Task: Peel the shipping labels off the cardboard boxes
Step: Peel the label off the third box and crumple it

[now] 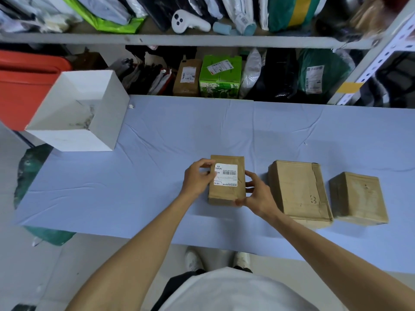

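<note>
Blue-cloth table (157,135), cluttered shelves (202,39) behind. Between both sets of fingers sits the small box (229,196). The left hand (197,179) curls onto the edge of the shipping label (227,173), probably pinching it, hard to tell. The right hand (258,196) grips the box's side. I'd peel slow and flat toward the right fingers.

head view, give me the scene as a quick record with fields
surface: table under a blue cloth
box in work: labelled cardboard box, lying flat, label facing up
label: white shipping label, mostly flat on the box top
left hand: fingers pinch the label's left edge
right hand: grips the box's right side
other boxes: larger cardboard box and smaller cardboard box to the right, no label showing
far left: open white box
</note>
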